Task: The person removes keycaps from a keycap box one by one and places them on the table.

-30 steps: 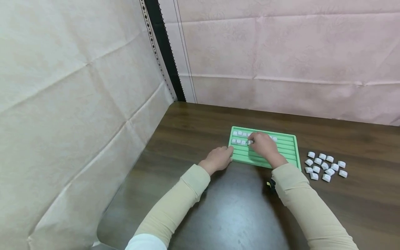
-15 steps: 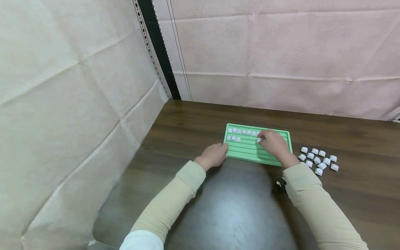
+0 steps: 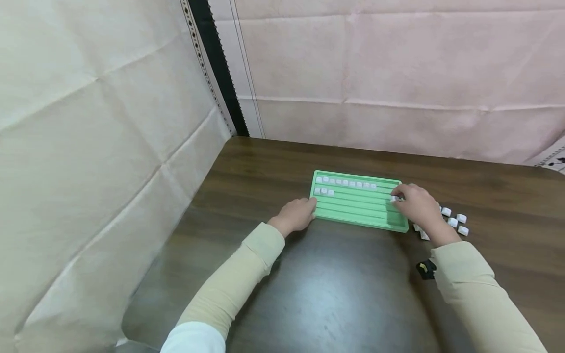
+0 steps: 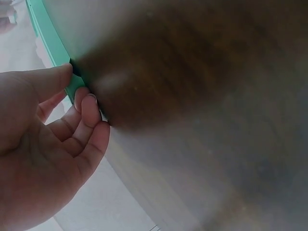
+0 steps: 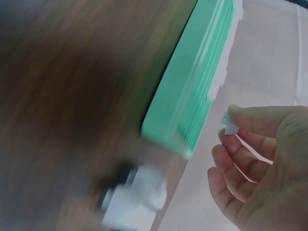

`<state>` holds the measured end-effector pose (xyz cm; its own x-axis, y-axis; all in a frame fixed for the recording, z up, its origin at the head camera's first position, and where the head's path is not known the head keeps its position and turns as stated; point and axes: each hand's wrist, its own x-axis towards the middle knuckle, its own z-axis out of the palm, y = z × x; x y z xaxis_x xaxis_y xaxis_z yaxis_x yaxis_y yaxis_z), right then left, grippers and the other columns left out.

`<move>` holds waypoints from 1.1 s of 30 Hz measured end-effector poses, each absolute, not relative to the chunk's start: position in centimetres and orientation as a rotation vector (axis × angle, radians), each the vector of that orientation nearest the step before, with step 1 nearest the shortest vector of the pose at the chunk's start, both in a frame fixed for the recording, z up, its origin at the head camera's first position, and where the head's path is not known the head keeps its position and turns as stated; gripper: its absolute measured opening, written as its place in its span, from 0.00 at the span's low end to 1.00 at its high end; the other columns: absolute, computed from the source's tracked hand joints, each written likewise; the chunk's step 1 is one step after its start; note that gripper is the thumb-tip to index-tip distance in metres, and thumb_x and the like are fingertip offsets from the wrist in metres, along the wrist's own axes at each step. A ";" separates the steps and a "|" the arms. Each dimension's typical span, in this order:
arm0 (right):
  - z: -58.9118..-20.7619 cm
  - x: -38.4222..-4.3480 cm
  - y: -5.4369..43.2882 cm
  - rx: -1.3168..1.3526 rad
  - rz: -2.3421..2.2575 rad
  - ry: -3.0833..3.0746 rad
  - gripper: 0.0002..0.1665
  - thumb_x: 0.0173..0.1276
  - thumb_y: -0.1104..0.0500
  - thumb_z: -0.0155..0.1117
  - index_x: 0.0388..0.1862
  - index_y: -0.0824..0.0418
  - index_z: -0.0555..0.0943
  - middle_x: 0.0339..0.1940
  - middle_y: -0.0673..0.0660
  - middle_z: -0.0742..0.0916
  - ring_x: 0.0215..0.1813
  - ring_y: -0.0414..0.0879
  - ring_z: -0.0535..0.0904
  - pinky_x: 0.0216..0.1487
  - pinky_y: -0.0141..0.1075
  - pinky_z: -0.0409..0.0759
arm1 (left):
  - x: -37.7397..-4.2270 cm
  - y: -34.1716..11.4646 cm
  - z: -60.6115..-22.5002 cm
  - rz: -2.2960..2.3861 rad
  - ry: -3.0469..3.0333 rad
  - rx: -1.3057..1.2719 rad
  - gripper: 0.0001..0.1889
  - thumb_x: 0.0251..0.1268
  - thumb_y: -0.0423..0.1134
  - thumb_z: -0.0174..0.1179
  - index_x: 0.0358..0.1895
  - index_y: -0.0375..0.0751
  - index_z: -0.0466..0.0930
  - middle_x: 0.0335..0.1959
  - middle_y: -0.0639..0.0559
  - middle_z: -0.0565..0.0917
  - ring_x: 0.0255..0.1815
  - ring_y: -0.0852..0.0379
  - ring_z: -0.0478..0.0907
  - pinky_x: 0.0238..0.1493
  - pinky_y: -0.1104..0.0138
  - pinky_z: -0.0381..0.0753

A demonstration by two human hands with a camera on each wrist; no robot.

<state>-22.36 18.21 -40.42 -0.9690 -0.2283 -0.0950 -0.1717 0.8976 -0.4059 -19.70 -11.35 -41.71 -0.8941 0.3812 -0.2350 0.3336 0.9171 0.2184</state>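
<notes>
Creased cloth point(image 3: 397, 63) backs your brown table point(image 3: 344, 289). On it, the green tray point(image 3: 353, 212) looks light, stiff, best held by its rim; your left hand point(image 3: 293, 215) pinches its near left corner. Your right hand point(image 3: 418, 208) pinches a white tile point(image 3: 394, 198) near the tray's right edge: likely hard, slick, light, best gripped by opposite sides.

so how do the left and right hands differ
The left hand grips the edge of the green tray, while the right hand pinches a small white block. The left hand is at the tray's left end; the right hand is raised by its right end. Both extend from beige sleeves.
</notes>
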 end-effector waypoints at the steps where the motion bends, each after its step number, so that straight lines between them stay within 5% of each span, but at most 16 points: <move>1: -40.3 -22.2 18.7 -0.297 -0.601 2.923 0.19 0.67 0.57 0.53 0.53 0.66 0.74 0.50 0.68 0.77 0.52 0.62 0.73 0.43 0.57 0.71 | -19.7 -11.3 -41.7 0.257 2.803 0.532 0.07 0.70 0.44 0.48 0.44 0.45 0.66 0.33 0.52 0.74 0.33 0.57 0.70 0.35 0.68 0.71; 33: -42.4 -16.6 30.2 -0.171 -0.533 2.944 0.17 0.61 0.58 0.58 0.44 0.69 0.77 0.40 0.70 0.80 0.42 0.63 0.74 0.33 0.53 0.70 | -20.0 -11.3 -41.7 0.272 2.788 0.550 0.08 0.70 0.43 0.47 0.43 0.44 0.67 0.33 0.51 0.74 0.33 0.57 0.70 0.35 0.67 0.71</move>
